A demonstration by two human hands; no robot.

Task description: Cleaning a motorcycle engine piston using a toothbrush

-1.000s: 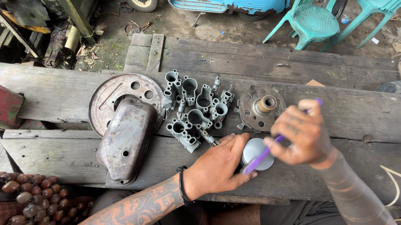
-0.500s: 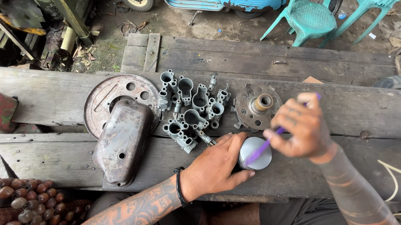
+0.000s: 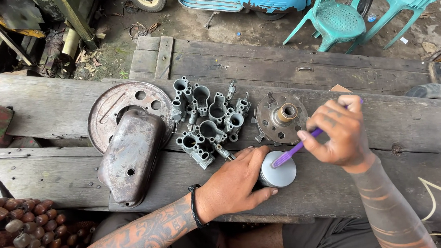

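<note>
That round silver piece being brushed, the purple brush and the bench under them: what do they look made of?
The round silver piece, held by the left hand, looks like bare light metal, perhaps aluminium: a smooth, dull grey sheen. The purple brush in the right hand looks like plastic: uniform bright colour. The bench is weathered, unpainted wood: grey planks with grain and cracks.
</note>
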